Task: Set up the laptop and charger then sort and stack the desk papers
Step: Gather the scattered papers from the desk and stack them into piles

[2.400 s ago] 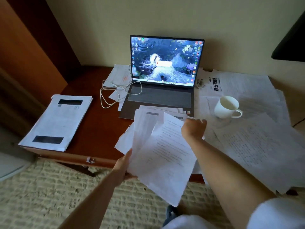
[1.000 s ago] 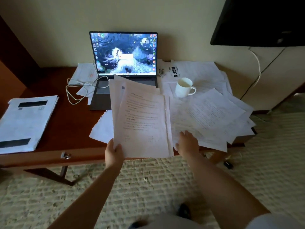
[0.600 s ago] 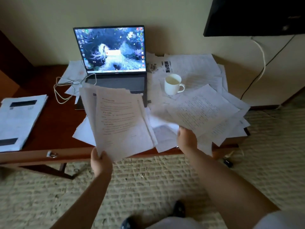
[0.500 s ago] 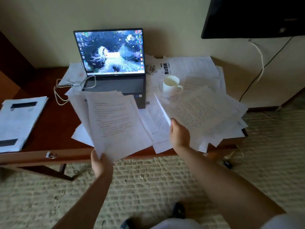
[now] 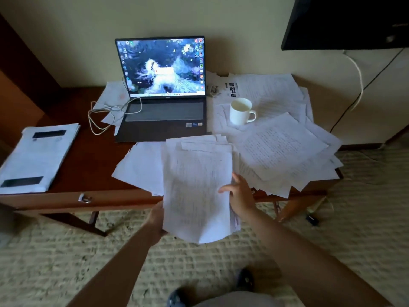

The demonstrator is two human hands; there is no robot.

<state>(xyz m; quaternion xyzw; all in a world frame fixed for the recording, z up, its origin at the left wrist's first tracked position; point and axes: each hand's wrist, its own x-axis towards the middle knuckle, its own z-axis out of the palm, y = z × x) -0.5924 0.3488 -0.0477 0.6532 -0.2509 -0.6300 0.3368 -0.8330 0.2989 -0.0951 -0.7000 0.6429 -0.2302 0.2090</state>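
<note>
Left hand [image 5: 157, 220] fingers hidden behind held sheaf [image 5: 197, 191] (print blurred).

Both bare forearms extended forward and upward from the lower edge of the view, converging toward the centre. The left hand [image 5: 157, 220] lay at the lower left edge of a sheaf of papers [image 5: 197, 191], gripping it, its fingers largely hidden beneath the sheets. The right hand [image 5: 240, 196] rested against the sheaf's right edge, thumb laid on the top sheet, fingers spread and fairly straight.
</note>
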